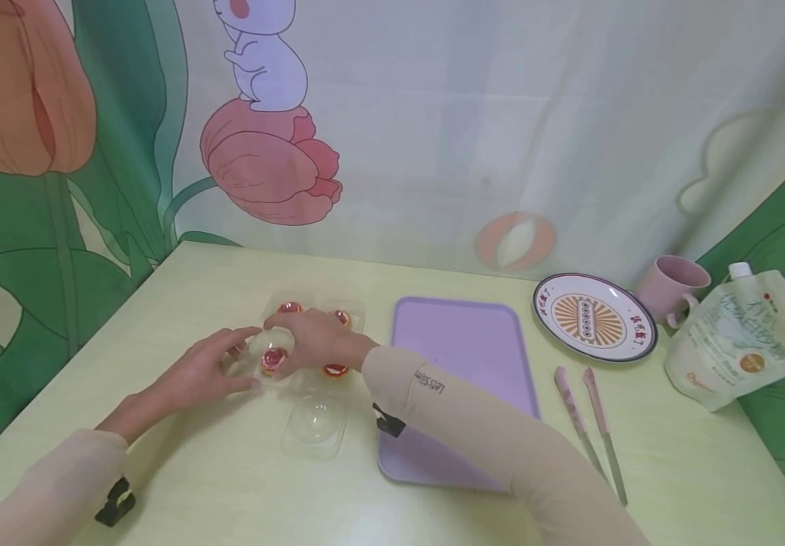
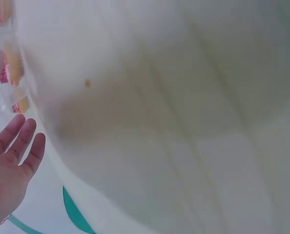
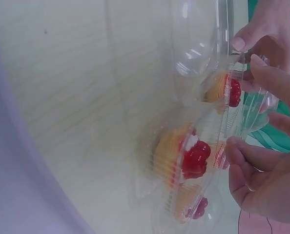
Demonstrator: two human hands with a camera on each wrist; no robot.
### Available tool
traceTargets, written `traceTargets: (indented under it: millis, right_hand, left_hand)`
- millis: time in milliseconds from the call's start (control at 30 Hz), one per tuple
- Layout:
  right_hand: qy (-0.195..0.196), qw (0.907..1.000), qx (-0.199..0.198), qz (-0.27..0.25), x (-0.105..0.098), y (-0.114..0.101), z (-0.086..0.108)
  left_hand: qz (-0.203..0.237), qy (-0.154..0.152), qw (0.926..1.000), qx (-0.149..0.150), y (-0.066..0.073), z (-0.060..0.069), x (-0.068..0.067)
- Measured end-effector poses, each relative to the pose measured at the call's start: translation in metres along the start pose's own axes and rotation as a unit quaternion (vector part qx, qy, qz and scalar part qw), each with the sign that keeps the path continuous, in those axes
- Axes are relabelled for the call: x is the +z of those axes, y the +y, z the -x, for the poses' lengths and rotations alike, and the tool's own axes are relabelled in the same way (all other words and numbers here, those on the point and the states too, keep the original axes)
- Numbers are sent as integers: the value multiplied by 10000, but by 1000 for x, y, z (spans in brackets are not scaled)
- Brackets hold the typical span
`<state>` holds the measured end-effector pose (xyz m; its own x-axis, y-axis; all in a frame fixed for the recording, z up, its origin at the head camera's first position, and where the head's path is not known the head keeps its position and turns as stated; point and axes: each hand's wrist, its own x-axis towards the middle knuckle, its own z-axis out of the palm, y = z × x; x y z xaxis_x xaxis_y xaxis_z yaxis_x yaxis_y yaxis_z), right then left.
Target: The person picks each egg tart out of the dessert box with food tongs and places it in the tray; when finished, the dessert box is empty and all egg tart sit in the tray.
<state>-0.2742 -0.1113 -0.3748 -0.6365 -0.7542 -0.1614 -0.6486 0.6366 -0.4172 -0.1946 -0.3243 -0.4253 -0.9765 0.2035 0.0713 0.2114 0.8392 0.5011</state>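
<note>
Several small tarts with glossy red fruit sit in clear plastic packaging at the left of the table. My right hand (image 1: 313,337) reaches over them and pinches a clear domed lid (image 3: 258,105) at the front left tart (image 1: 274,359). In the right wrist view another tart (image 3: 196,158) shows nearer, inside its clear cup. My left hand (image 1: 211,365) is beside the left edge of the packaging, thumb and fingers spread around it. The left wrist view shows several of that hand's fingers (image 2: 22,141) relaxed. An opened clear lid (image 1: 315,421) lies flat toward me.
A purple tray (image 1: 460,334) lies right of the packaging, under my right forearm. Farther right are a patterned plate (image 1: 631,345), two pink-handled knives (image 1: 573,402), a pink mug (image 1: 665,292) and a standing spouted pouch (image 1: 733,341). A printed curtain (image 1: 406,152) hangs behind the table.
</note>
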Motion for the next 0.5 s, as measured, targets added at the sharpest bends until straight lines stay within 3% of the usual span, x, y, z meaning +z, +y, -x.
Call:
traceTargets:
  millis: [200, 367, 500]
  right_hand:
    - [157, 9998, -18, -91, -6, -1, 6]
    - [267, 9959, -231, -839, -21, -2, 17]
    - [292, 9887, -388, -1421, -31, -2, 21]
  left_hand:
    - [17, 465, 9984, 331, 0, 4, -9]
    - [295, 1069, 9915, 677, 10, 2, -17]
    - [634, 1360, 9851, 840, 22, -2, -22]
